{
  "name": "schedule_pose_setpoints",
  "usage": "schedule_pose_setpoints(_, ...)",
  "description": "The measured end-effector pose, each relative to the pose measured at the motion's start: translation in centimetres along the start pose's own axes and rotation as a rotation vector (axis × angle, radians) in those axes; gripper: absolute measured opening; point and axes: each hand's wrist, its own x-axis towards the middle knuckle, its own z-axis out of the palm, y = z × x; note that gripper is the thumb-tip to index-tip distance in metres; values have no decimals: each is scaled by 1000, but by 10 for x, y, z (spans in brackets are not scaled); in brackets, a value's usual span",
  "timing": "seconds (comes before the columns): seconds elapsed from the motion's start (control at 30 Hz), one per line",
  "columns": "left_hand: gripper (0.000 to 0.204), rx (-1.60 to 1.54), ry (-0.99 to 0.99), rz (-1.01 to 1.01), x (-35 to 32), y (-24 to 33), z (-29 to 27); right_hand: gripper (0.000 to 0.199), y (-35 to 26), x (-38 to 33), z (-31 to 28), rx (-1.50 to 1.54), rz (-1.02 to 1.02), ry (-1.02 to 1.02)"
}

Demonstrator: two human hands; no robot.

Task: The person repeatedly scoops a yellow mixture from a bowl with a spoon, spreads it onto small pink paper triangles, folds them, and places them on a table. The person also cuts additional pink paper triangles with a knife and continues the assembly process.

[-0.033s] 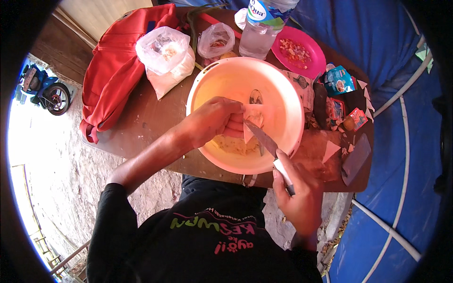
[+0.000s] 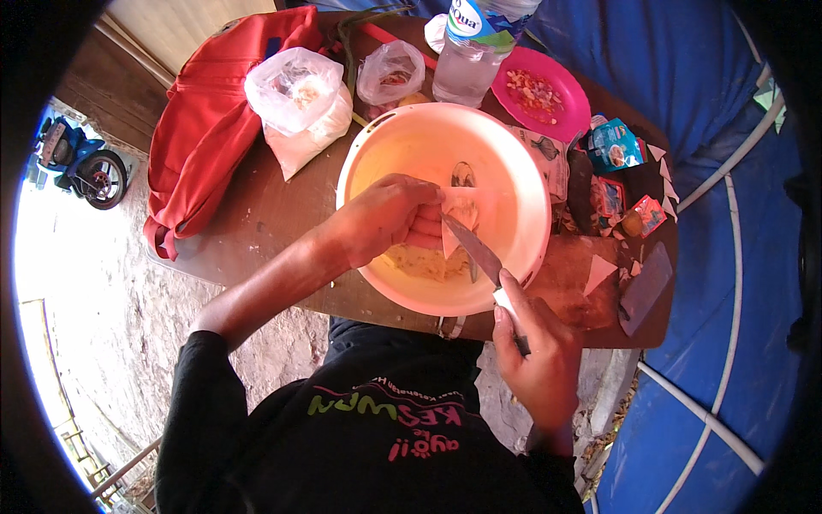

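My left hand (image 2: 396, 218) is closed over the white plastic basin (image 2: 538, 244), pinching a thin white triangular piece (image 2: 458, 224) whose narrow end points toward me. A pale, shiny patch lies on that piece. In my right hand (image 2: 541, 355), fingers wrapped round its white handle, is a knife (image 2: 479, 253). Its blade slants up to the left, and the tip meets the white piece beside my left fingertips. Below the hands, a pale yellowish mash (image 2: 424, 261) covers the basin's near bottom. A metal spoon (image 2: 463, 176) rests inside, partly hidden by the white piece.
Behind the basin stand plastic bags (image 2: 300, 107), a large water bottle (image 2: 469, 64) and a pink plate (image 2: 565, 90) of chopped bits. To its right lie a brown board (image 2: 574, 300), another white triangle (image 2: 600, 274) and opened packets (image 2: 615, 146). A red backpack (image 2: 205, 128) lies left.
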Motion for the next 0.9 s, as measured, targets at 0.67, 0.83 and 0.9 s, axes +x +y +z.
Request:
schedule_pose_setpoints(0.67, 39, -258, 21, -115, 17, 10, 16, 47, 2, -25, 19, 102, 120, 126)
schedule_pose_setpoints(0.83, 41, -74, 57, 129, 8, 12, 8, 41, 10, -24, -3, 233, 97, 98)
schedule_pose_setpoints(0.9, 40, 11, 91, 226, 4, 14, 6, 41, 13, -19, -10, 252, 111, 99)
